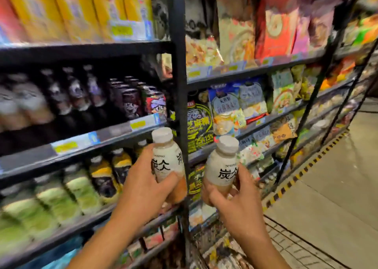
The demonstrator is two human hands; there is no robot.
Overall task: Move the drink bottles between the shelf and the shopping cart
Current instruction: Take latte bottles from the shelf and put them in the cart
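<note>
My left hand [143,184] grips a white drink bottle [166,156] with a white cap and black characters, held upright in front of the black shelf [81,143], just below its price-tag rail. My right hand [235,199] grips a second, matching white bottle [222,166], also upright, to the right of the shelf's black upright post [180,84]. Both bottles show a tan lower part under my fingers. No shopping cart can be made out clearly.
The shelf rows at left hold dark bottles [75,92], cans [143,100] and green-labelled bottles [55,197]. Snack bags [237,109] fill the right bay. A yellow-black striped strip [306,168] edges the grey floor [337,186] at right.
</note>
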